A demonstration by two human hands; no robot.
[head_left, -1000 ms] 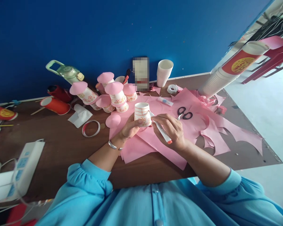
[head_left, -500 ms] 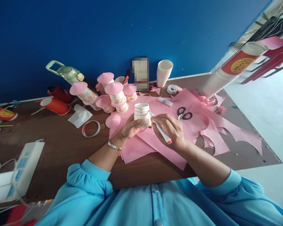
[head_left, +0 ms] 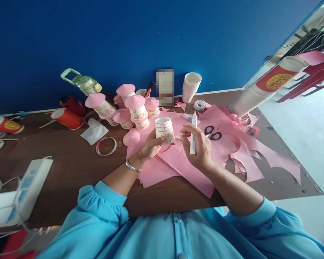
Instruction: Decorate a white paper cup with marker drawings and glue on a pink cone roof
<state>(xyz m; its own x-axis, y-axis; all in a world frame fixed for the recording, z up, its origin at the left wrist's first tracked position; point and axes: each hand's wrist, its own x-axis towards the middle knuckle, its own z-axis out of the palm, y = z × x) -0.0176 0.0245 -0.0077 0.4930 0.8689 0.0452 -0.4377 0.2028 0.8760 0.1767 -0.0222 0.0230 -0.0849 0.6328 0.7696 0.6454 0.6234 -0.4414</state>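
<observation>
My left hand [head_left: 151, 145] is closed around an upside-down white paper cup [head_left: 164, 126]. Orange-red brick-like lines mark the cup's upper part, and a flower and leaf pattern runs around its lower part. To the right, clear of the cup, my right hand [head_left: 199, 147] holds a white marker [head_left: 193, 138] nearly upright against the fingers. The marker shows orange-red at both ends. Beneath both hands lie sheets of pink paper [head_left: 172, 165]. Black-handled scissors [head_left: 213, 133] rest on the paper just right of my right hand.
Several decorated cups with pink cone roofs [head_left: 135, 102] stand behind my left hand. A loose pink cone [head_left: 131, 138], a tape ring [head_left: 106, 146] and a tissue [head_left: 94, 131] lie left. White cups [head_left: 191, 86] stand at the wall; a tall cup stack [head_left: 259, 94] leans right.
My right hand has drawn the marker away from the cup and swung it from slanted to nearly upright. The cup has turned slightly in my left hand.
</observation>
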